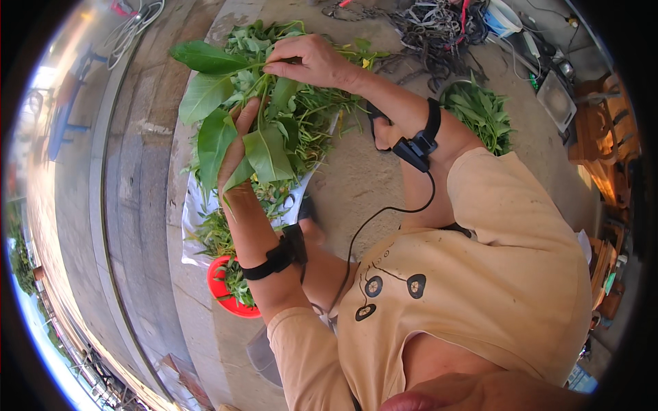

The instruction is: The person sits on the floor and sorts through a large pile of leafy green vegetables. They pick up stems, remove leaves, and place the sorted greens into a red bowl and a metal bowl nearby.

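Note:
My right hand (312, 60) is closed in a pinch on the upper part of a green leafy stem. Below it, my left hand (233, 163) grips the same bunch of broad-leaved greens (267, 155) from underneath, its fingers partly covered by the large leaves. Under both hands spreads a heap of leafy green stems (321, 118), lying on a white sheet (194, 241) on the ground. Where exactly the left fingers meet the stems is hidden.
A red basin (214, 282) with some greens stands near my left forearm. On the right, picked leaves (480, 113) fill a round bowl. A tangle of dark straps (439, 27) lies at the far right, near a white bucket (504, 19). Wooden furniture (606, 140) stands along the right edge.

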Tool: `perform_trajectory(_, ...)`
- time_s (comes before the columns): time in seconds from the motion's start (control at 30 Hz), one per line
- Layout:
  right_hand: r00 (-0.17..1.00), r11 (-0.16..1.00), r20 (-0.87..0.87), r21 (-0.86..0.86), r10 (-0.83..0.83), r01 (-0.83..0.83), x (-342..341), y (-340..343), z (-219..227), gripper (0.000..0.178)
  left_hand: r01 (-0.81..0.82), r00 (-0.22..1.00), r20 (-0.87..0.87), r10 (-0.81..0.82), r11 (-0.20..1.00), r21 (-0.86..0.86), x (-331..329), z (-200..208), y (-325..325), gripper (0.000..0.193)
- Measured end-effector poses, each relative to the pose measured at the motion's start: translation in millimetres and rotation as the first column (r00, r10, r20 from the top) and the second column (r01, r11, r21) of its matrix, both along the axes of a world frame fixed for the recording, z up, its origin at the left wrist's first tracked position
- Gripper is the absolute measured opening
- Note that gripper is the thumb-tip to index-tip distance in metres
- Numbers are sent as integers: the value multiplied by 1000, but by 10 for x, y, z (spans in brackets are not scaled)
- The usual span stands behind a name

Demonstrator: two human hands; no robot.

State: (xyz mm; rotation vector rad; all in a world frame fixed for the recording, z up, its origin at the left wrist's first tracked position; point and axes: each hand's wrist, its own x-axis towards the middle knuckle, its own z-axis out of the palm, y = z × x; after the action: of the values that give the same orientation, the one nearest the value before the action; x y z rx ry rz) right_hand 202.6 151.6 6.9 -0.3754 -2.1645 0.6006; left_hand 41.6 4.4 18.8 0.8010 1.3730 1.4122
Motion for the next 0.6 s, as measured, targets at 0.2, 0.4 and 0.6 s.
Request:
perform_trajectory(0.2, 998, 995, -1, 81, -60, 60, -13, -10, -12, 21, 76, 986, 156, -66, 995, -59, 11, -30, 8, 30)
perform_trajectory(0.4, 991, 977, -2, 168, -134, 132, -17, -11, -30, 22, 78, 997, -11, -79, 995, -60, 30, -31, 27, 33)
perform_trajectory(0.6, 968, 957, 96, 197, -234, 212, -22, -64, -45, 24, 61, 456, -887, -69, 997, -47, 66, -139, 127, 34)
